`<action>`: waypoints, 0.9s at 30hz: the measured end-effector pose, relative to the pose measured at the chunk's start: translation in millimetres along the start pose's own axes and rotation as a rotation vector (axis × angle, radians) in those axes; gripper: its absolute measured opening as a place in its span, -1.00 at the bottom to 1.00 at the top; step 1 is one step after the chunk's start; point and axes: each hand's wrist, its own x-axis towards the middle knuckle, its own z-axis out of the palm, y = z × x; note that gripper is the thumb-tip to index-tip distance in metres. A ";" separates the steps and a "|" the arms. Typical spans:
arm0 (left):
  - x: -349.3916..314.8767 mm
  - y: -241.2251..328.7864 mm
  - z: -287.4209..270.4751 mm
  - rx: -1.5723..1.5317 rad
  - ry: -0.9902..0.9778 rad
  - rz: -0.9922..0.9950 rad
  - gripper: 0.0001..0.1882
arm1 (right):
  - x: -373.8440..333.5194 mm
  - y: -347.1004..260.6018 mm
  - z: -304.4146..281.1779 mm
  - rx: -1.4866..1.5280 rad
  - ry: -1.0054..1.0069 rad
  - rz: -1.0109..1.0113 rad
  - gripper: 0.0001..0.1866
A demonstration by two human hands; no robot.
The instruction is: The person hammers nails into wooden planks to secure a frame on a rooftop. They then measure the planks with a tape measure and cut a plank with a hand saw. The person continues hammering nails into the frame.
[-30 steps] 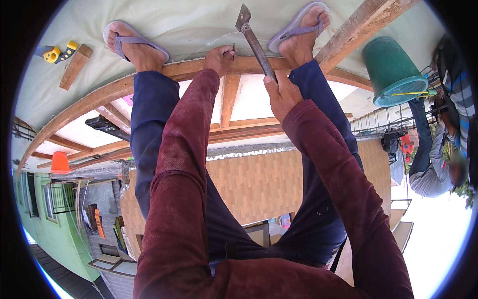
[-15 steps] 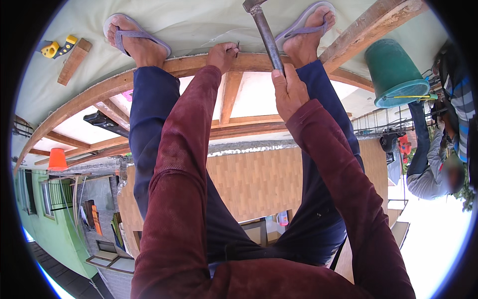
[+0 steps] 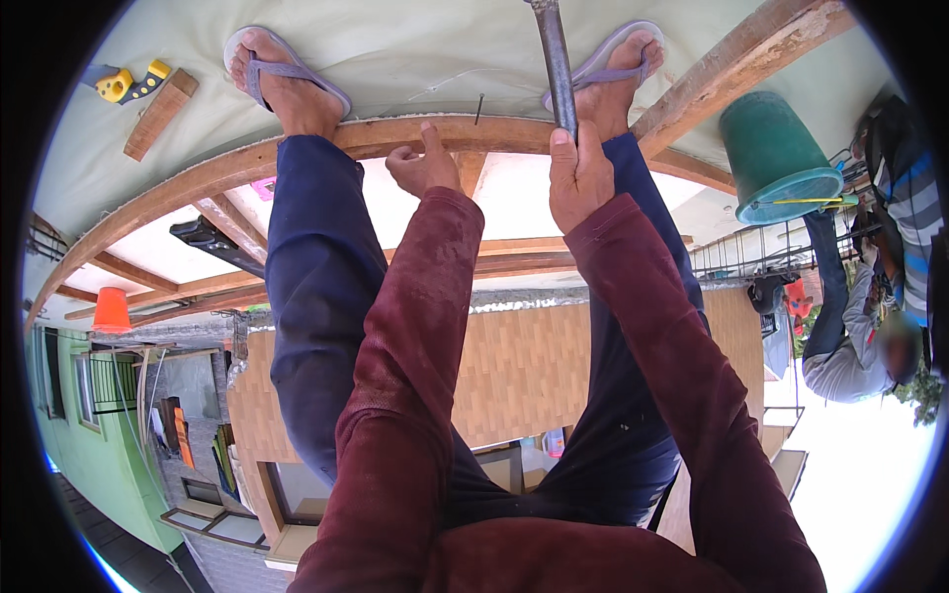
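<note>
My right hand (image 3: 580, 178) is wrapped round the shaft of a metal hammer (image 3: 556, 64), which points up and away; the upper edge of the head view cuts off most of its head. A thin nail (image 3: 479, 109) stands up by itself in the curved wooden beam (image 3: 390, 135), left of the hammer shaft. Left of the nail and on the near side of the beam, my left hand (image 3: 427, 166) is open and holds nothing. One of its digits points toward the beam and the others are partly bent.
My feet in flip-flops rest on a pale sheet beyond the beam. A wood block (image 3: 161, 114) and yellow-handled saw (image 3: 129, 83) lie far left. A green bucket (image 3: 776, 158) stands right, near another person (image 3: 850, 366). A second timber (image 3: 732, 79) slants off at upper right.
My left hand has let go of the nail and drawn back toward me, leaving it standing in the beam. The hammer has shifted right and farther up, its head now mostly out of view.
</note>
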 end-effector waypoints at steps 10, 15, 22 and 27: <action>62.5 -9.4 20.0 -0.396 -0.277 -0.436 -0.33 | 12.9 -31.8 -21.7 0.009 -0.101 0.053 -0.50; 64.0 -13.4 21.8 -0.345 -0.297 -0.421 -0.39 | 0.4 9.7 5.9 -0.108 -0.081 0.152 -0.60; 62.0 -19.5 16.2 -0.362 -0.274 -0.425 -0.34 | -1.6 1.4 -10.6 -0.213 -0.157 0.212 -0.55; 60.3 -12.1 9.1 -0.403 -0.309 -0.460 -0.27 | 36.6 -37.5 -28.7 0.023 0.023 -0.227 -0.67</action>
